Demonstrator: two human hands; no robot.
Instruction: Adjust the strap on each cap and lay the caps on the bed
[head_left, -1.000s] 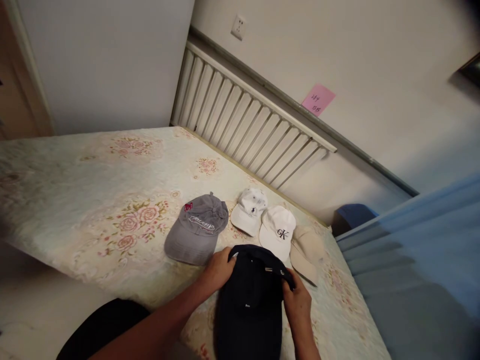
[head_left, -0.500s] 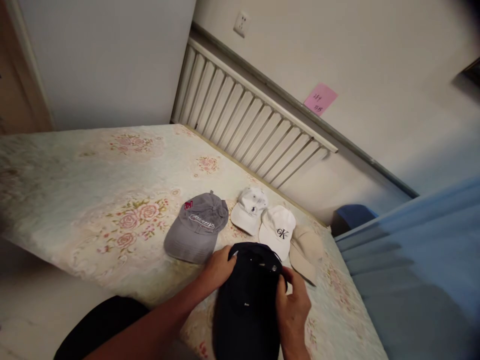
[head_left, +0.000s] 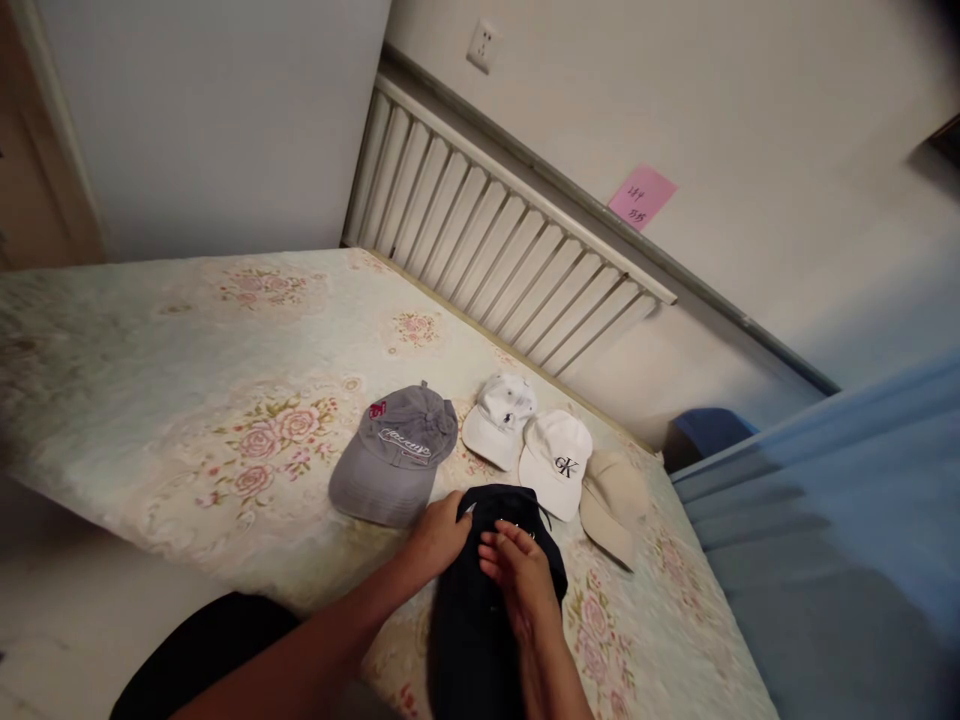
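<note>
Flattening in hand: left hand pinches the navy cap on the bed; right hand presses open-palmed.

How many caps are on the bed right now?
5: grey cap at left, small white cap, white logo cap and beige cap in a row; dark cap nearer, under left hand and right hand.

A white slatted radiator lines the wall along the floral mattress's far edge, a pink note above.
</note>
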